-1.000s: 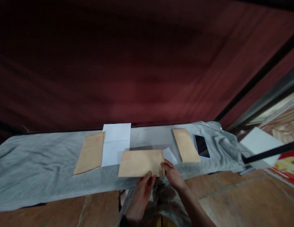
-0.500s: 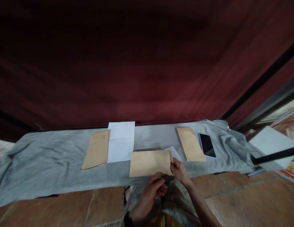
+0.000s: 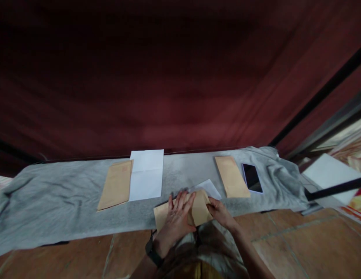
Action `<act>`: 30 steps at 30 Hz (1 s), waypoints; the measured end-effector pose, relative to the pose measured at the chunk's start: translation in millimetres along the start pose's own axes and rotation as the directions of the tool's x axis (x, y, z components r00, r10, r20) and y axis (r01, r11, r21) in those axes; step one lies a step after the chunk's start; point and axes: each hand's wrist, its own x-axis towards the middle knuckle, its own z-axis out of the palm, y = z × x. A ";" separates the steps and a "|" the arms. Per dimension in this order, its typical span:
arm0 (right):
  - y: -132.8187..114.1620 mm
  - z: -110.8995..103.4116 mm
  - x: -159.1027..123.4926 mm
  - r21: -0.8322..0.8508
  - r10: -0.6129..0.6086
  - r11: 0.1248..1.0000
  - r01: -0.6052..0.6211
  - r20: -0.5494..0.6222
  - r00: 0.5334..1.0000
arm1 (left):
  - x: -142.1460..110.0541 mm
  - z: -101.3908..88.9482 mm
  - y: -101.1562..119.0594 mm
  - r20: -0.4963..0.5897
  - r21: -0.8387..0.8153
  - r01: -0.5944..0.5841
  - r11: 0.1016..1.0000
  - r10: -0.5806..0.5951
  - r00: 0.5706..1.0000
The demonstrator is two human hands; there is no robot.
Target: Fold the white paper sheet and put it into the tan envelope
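Note:
A brown paper envelope [image 3: 199,209] lies tilted at the front edge of the cloth-covered bench. My left hand [image 3: 180,215] is flat on top of it, fingers spread and pressing down. At its right end, my right hand [image 3: 219,212] grips the envelope, with fingertips partly hidden at the raised edge. Behind the envelope, a folded white paper [image 3: 208,188] pokes out, partly covered. To the left, a creased white sheet [image 3: 147,174] is spread out beside other brown envelopes [image 3: 115,186].
Another brown envelope [image 3: 232,177] rests on the right, beside a phone [image 3: 252,178] with a dark screen. Grey cloth [image 3: 64,197] covers the narrow bench. A dark red fabric wall [image 3: 168,97] rises behind it. A dark bar [image 3: 337,188] crosses at right.
My left hand has moved from below the envelope to lie spread on top of it. The envelope has tilted, its left end now lower, and its right part bulges. My right hand still holds its end.

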 end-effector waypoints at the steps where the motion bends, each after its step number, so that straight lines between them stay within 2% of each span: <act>1: 0.0 0.0 0.5 0.003 -0.003 1.000 0.003 0.002 1.000 | -0.4 2.2 0.4 -0.012 0.012 0.007 1.000 -0.007 1.000; 4: 0.6 -0.1 1.9 -0.024 -0.003 1.000 0.002 -0.028 1.000 | -1.6 8.1 2.9 -0.062 0.038 0.005 0.999 -0.003 0.998; 7: 0.7 -0.3 1.1 -0.193 -0.019 0.981 -0.006 -0.129 0.991 | -2.5 10.5 5.8 -0.108 0.040 -0.005 0.999 0.009 0.994; 10: -1.8 1.2 -2.3 -0.444 -0.133 0.896 0.001 -0.266 0.955 | -1.7 10.3 8.4 -0.146 0.067 -0.018 0.998 0.027 0.989; 12: -5.3 3.4 -5.0 -0.577 -0.216 0.817 -0.007 -0.318 0.923 | -0.4 10.7 9.8 -0.161 0.091 -0.028 0.995 0.043 0.986; 15: -11.6 6.3 -9.0 -0.719 -0.287 0.695 -0.006 -0.285 0.915 | 0.8 12.3 11.0 -0.169 0.113 -0.034 0.993 0.053 0.984; 17: -15.4 6.3 -11.4 -0.737 -0.291 0.675 0.028 -0.230 0.929 | 0.8 13.1 11.4 -0.168 0.124 -0.034 0.992 0.055 0.984; 20: -19.8 4.5 -13.7 -0.600 -0.241 0.796 0.078 -0.195 0.951 | 0.3 13.2 11.9 -0.166 0.135 -0.042 0.990 0.064 0.984; 22: -23.1 3.6 -14.1 -0.407 -0.184 0.909 0.092 -0.193 0.964 | 0.0 12.8 12.4 -0.172 0.142 -0.054 0.988 0.078 0.982; 24: -27.4 2.9 -13.8 -0.150 -0.113 0.985 0.087 -0.173 0.978 | -0.4 12.2 13.0 -0.177 0.156 -0.076 0.985 0.103 0.979; 27: -35.0 0.2 -13.0 0.208 -0.008 0.978 0.011 -0.015 1.000 | -2.0 11.2 14.0 -0.162 0.187 -0.131 0.974 0.162 0.973; 30: -39.4 -3.0 -12.8 0.355 0.091 0.923 -0.148 0.170 0.981 | -5.0 10.9 15.2 -0.147 0.217 -0.167 0.962 0.202 0.968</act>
